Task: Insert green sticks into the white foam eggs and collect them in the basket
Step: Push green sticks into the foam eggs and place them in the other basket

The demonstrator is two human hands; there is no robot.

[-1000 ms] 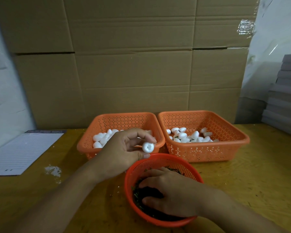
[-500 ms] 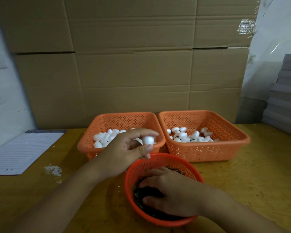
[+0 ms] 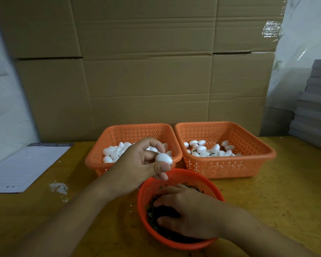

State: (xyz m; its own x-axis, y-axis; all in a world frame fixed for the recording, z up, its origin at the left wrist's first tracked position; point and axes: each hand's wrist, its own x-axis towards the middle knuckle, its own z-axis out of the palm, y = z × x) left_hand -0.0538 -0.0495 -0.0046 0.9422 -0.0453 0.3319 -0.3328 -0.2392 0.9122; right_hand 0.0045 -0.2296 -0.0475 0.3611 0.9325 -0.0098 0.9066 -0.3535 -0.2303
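Observation:
My left hand pinches a white foam egg between thumb and fingertips, just above the far rim of the round red basket. My right hand reaches down into that basket among the dark green sticks; its fingers are curled, and whether they hold a stick is hidden. Behind stand two orange rectangular baskets: the left basket holds several plain white eggs, the right basket holds several eggs, some showing green.
A lined paper sheet lies at the left of the yellow wooden table. White crumbs are scattered near it. A cardboard wall closes the back. Grey stacked boards stand at the right.
My left hand has turned the egg in its fingertips, from end-on to side-on, and shifted slightly. My right hand stays in the round basket, hardly moved.

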